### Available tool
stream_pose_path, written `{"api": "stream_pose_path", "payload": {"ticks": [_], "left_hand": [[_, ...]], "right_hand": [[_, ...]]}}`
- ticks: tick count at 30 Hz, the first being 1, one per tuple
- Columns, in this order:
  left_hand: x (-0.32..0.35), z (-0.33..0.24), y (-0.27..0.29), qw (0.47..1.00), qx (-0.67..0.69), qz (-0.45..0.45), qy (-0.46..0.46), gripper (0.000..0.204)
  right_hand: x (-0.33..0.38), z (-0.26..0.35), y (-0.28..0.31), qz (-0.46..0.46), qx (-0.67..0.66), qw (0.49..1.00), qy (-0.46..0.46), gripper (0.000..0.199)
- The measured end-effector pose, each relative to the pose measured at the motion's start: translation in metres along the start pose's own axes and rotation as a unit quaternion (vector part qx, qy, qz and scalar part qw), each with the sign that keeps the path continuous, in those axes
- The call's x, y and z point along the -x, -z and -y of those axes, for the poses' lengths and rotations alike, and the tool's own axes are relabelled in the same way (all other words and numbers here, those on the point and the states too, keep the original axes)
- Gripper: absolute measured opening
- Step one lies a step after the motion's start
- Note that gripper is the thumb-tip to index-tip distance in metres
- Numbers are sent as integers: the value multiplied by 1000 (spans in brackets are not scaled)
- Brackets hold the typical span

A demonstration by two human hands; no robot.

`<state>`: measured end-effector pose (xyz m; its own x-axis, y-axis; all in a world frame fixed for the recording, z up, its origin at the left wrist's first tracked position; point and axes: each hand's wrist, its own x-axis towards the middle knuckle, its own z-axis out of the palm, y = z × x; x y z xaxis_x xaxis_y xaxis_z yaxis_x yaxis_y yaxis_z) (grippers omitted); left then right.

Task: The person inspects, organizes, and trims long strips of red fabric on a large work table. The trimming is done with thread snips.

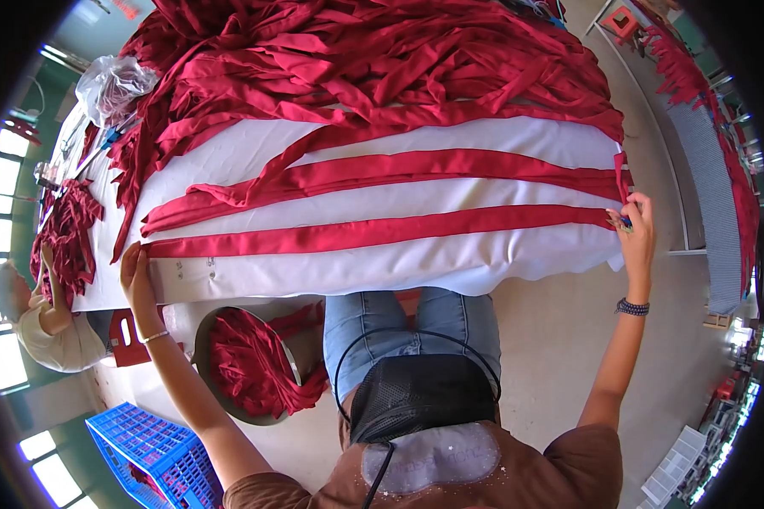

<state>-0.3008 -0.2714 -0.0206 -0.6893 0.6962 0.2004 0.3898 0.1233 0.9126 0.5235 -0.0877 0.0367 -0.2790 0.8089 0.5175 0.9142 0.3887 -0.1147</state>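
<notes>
Treat the nearest red fabric strip (382, 234), flat along the white-covered bench (484, 259), as probably light and limp. Best taken by the ends: pinched at left in the left hand (136, 270); at right, cannot tell the grip of the right hand (638, 227).

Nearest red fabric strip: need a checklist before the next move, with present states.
1. Left hand at the nearest red fabric strip's left end: ok; firmness of grip not visible.
2. Right hand at its right end: ok.
3. Strip laid lengthwise on the white cloth, not bunched: ok.
4. White cloth showing between it and the second red strip: ok.
5. Second red strip free of overlap: not ok; a loose red strip lies across its left part.
6. Small blue item at the right fingers identified: cannot tell.
</notes>
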Motion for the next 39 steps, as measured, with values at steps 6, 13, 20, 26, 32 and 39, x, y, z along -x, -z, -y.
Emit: {"api": "stream_pose_path", "payload": {"ticks": [6, 13, 20, 26, 32, 39], "left_hand": [[-8, 18, 2, 1000, -5, -3, -24, 21], [5, 25, 16, 894, -362, -246, -93, 29], [164, -168, -146, 898, -220, -70, -376, 21], [221, -248, -259, 818, -3, 423, -391, 90], [251, -223, -262, 691, 201, 614, -325, 37], [215, -178, -84, 756, 381, 498, -186, 24]], "right_hand": [[4, -4, -6, 3, -46, 998, -41, 26], [9, 32, 26, -54, -306, 945, -100, 26], [12, 142, 55, 45, -557, 826, -76, 49], [20, 198, 57, 144, -733, 664, 25, 43], [40, 210, 59, 43, -752, 652, -87, 39], [27, 203, 40, 415, -459, 781, 85, 37]]}}
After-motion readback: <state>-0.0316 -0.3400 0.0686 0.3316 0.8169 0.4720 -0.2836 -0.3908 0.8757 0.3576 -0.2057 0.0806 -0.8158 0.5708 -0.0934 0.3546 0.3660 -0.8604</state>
